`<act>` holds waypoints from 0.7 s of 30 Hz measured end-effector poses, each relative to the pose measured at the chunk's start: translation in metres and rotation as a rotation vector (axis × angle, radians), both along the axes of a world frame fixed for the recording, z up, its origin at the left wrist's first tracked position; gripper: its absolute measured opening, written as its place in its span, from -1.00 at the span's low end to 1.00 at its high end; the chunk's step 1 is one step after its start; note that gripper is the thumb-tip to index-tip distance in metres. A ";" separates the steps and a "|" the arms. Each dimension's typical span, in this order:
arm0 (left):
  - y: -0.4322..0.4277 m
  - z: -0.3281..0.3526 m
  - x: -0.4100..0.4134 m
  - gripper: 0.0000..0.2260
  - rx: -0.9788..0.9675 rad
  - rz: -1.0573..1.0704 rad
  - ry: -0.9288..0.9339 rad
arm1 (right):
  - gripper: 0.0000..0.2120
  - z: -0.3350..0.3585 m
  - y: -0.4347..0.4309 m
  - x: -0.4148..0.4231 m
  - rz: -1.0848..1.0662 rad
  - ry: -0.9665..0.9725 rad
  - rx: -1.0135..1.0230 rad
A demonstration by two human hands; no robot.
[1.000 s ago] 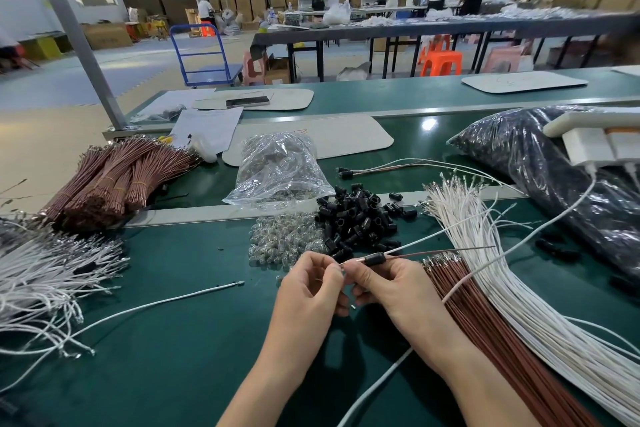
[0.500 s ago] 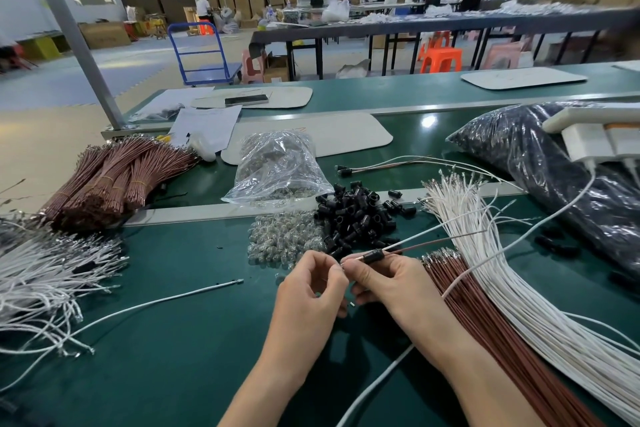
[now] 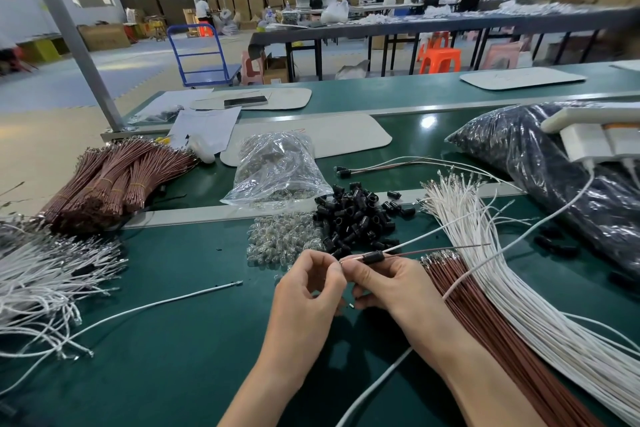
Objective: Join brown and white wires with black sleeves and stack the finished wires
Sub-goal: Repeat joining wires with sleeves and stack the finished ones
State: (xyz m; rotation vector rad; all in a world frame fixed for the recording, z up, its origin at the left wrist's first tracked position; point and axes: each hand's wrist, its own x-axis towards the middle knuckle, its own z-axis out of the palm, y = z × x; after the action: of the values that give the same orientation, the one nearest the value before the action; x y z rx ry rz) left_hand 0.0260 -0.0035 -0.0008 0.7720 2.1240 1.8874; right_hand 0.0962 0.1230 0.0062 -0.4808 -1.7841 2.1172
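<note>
While the left hand [image 3: 308, 288] pinches the wire ends [image 3: 346, 260] just left of the black sleeve [image 3: 374, 257] and the right hand [image 3: 391, 282] grips that sleeve between thumb and forefinger, both just above the green table [image 3: 173, 357] near the sleeve pile [image 3: 356, 218], the join looks mid-step, not seated. Risks: the white wire [image 3: 433, 236] and brown wire [image 3: 446, 248] run free out the far side, so a slack grip could let one slide back out. Can't tell whether both ends are level; if not, the sleeve may catch only one. The free tails hang over the brown bundle [image 3: 491, 340] and white bundle [image 3: 502, 270], so a quick lift may snag strands. Clear bulbs [image 3: 280, 243] sit near the left knuckles and would scatter easily. A finished pair [image 3: 381, 166] lies well back, so stacking means reaching over the piles.
</note>
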 end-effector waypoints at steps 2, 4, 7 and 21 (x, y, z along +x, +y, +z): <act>-0.001 -0.001 -0.001 -0.86 -0.011 -0.001 0.008 | -0.76 0.000 0.000 0.001 -0.008 -0.002 0.018; -0.001 -0.001 -0.001 -0.86 -0.037 0.004 0.024 | -0.78 0.000 0.000 0.001 -0.023 0.004 0.023; -0.004 0.000 -0.006 -0.88 -0.090 0.064 0.087 | -0.76 0.001 -0.002 0.000 -0.080 0.021 -0.003; -0.016 -0.012 -0.027 -0.76 -0.844 0.396 0.611 | -0.75 0.004 -0.001 -0.002 -0.147 0.042 -0.163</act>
State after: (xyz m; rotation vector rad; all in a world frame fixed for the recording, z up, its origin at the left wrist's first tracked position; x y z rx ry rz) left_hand -0.0011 -0.0195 -0.0125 0.8014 3.2572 0.6798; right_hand 0.0945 0.1222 0.0103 -0.5861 -1.5119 2.1618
